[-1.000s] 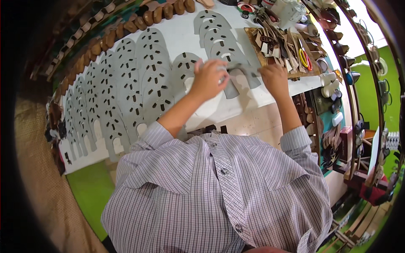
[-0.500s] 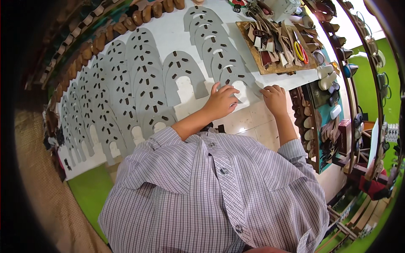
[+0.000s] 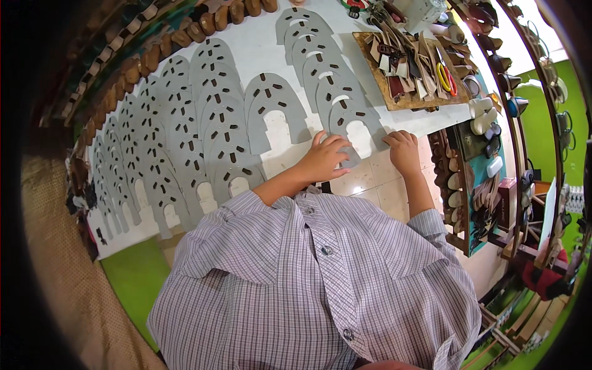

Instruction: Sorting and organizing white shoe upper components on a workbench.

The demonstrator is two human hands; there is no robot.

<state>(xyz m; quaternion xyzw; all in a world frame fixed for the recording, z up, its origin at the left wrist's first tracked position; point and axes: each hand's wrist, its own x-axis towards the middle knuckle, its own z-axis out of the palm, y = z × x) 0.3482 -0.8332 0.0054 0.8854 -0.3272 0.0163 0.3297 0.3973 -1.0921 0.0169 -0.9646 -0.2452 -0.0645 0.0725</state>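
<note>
Many grey arch-shaped cut pieces with dark slots lie in overlapping rows on a white table (image 3: 259, 55). My left hand (image 3: 324, 158) rests flat, fingers spread, on the near end of the nearest grey piece (image 3: 357, 123) in the right-hand row. My right hand (image 3: 404, 151) presses on the same piece's other leg at the table's edge, fingers curled. Whether the fingers pinch the piece or only press it cannot be made out. A single grey piece (image 3: 271, 111) lies just left of my left hand.
A wooden tray (image 3: 410, 68) of tools, strips and a yellow ring sits at the back right. Brown wooden shoe forms (image 3: 185, 34) line the table's far edge. Shelves with more forms (image 3: 475, 172) stand at the right. My checked shirt fills the lower view.
Both hands have drawn back toward me, from the middle of the right-hand row to its nearest piece at the table's edge. The view has tilted with them.
</note>
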